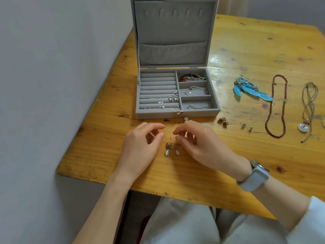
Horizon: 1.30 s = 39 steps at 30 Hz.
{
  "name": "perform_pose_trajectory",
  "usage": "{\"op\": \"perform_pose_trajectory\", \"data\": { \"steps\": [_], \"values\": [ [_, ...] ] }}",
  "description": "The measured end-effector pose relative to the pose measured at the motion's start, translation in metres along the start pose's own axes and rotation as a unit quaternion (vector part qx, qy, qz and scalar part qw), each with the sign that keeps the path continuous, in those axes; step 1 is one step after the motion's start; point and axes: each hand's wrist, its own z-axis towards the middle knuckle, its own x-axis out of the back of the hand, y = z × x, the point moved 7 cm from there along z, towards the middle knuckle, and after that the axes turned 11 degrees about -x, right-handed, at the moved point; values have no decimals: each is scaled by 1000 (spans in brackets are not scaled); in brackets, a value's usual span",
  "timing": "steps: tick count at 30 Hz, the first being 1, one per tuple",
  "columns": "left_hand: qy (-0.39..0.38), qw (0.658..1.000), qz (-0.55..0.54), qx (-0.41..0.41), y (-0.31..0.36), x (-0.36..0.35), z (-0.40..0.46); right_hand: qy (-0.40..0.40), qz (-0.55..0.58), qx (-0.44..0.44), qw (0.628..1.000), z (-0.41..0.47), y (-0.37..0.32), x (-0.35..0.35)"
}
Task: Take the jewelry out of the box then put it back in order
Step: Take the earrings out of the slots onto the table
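Head view takes in the whole wooden table (246,50), with the grey jewelry box (177,95) standing open near its left edge, lid propped upright. Inside, the ring rolls on the left carry a few small studs and a dangling silver piece, and the 3 compartments on the right each hold a bracelet or chain. Toward the right edge lie a long red bead necklace (277,106), a cord necklace (309,106) with a pale pendant, and blue feather earrings (249,88). Nearer the box's front right corner sit a small gold piece (223,121) and 2 tiny studs (247,126).

Both hands hover close to the front edge, just in front of the box. The left hand (142,143) has loosely curled fingers and grips nothing I can see. The right hand (197,141) has thumb and fingers drawn together; whether they pinch a hook of the teardrop earrings (172,150) lying between the hands I cannot tell.

I judge the step to be handling this pair, either laying it out or returning it. Done well, each earring gets lifted by its hook, not the stone, and the 2 are teased apart first since they lie touching and could tangle. Going back in, they would sit best hooked side by side on a free ring roll, clear of the studs.
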Motion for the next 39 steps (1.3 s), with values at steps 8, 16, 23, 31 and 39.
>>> {"op": "perform_pose_trajectory", "data": {
  "steps": [8, 16, 23, 31, 39],
  "values": [
    [67, 985, 156, -19, -6, 18, 64, 126, -60, -11, 990, 69, 1, 34],
    [-13, 980, 197, -10, -18, -8, 97, 87, -212, -26, 973, 100, 11, 30],
    [-27, 983, 179, -10, -18, -15, 110, 73, -94, -40, 992, 103, 18, 31],
    [-106, 972, 199, -63, -8, -32, 124, 123, 48, -53, 990, 77, 23, 59],
    [-87, 962, 228, -121, 2, -34, 123, 159, 88, -6, 983, 42, 18, 75]
  ]
}}
